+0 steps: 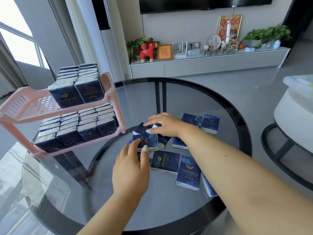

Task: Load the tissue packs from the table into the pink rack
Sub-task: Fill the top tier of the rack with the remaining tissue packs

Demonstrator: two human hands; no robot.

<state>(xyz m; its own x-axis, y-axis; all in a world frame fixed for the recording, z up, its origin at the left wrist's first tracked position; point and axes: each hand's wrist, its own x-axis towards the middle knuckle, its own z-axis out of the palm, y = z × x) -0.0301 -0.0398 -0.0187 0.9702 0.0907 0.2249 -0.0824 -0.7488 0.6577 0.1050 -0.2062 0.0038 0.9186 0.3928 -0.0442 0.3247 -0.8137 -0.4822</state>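
Note:
Several dark blue tissue packs lie loose in a heap on the round glass table (169,209). My right hand (165,125) rests on top of the heap, its fingers curled over one tissue pack (139,129). Just below it, my left hand (131,168) pinches another tissue pack (149,141) between thumb and fingers. More packs lie flat near my right forearm (188,173) and behind it (210,123). The pink rack (30,106) stands at the table's left edge. Its lower tier is full of upright packs (88,131). Its upper tier holds two rows (88,92) on the right side; its left part is bare.
A white round side table (291,119) with a black ring base stands to the right. A low white TV cabinet (203,63) with ornaments and plants runs along the back wall. A window is at the far left.

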